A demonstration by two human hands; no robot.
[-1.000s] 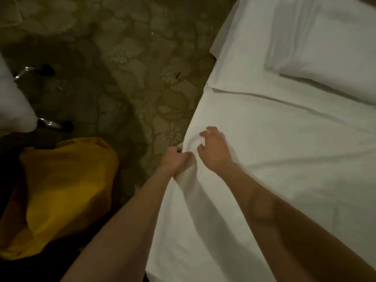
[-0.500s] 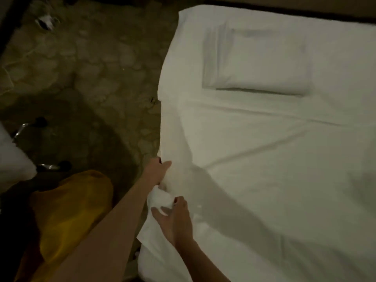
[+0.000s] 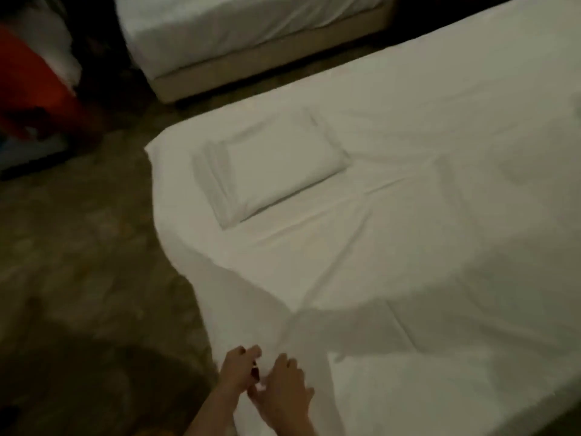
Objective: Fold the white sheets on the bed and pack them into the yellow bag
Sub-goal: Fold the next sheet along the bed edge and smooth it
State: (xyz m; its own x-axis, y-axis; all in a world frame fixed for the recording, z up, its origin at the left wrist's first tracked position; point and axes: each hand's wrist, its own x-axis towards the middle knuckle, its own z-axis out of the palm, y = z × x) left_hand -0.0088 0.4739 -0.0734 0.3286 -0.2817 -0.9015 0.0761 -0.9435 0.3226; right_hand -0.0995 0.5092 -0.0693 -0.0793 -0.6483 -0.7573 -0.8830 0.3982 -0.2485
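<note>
Your left grip (image 3: 240, 368) has slid down the white sheet (image 3: 361, 247) edge, pinching it; your right grip (image 3: 284, 388), now alongside, curls onto it too: folding barely begun.

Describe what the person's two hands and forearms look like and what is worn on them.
Both forearms are bare as far as the frame shows: no sleeves, watch or bracelets visible. The left hand and the right hand wear no gloves. The picture is dim and blurred, so rings or nail polish cannot be told.
</note>
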